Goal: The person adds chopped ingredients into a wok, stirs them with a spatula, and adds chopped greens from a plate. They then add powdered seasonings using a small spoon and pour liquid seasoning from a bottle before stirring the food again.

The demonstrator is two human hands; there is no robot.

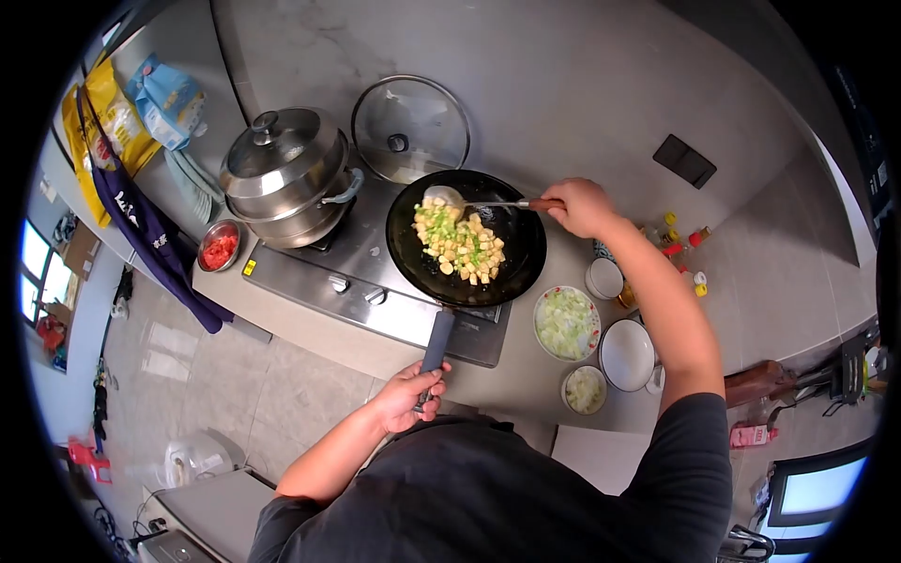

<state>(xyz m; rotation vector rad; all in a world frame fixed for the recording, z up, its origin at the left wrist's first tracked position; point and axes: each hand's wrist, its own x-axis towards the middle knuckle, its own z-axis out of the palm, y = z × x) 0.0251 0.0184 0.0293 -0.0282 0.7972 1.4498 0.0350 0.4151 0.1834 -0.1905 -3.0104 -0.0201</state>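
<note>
My left hand [410, 396] is closed round the grey handle of a black wok [521, 261], which sits over the right side of the stove. In my right hand [582, 208] is the wooden grip of a metal ladle [507, 204]. The ladle's bowl rests at the upper left inside the wok, touching the food. Pale diced cubes mixed with chopped green pieces [460, 246] lie in the left and middle of the wok. A bowl of chopped pale-green vegetable [567, 324] stands to the wok's right, below my right forearm.
A steel steamer pot [282, 178] with its lid on occupies the stove's left burner. Behind it a glass lid [410, 129] leans on the wall. A bowl of red pieces [219, 247] is at far left. White bowls [627, 355] and seasoning bottles [690, 239] stand at right.
</note>
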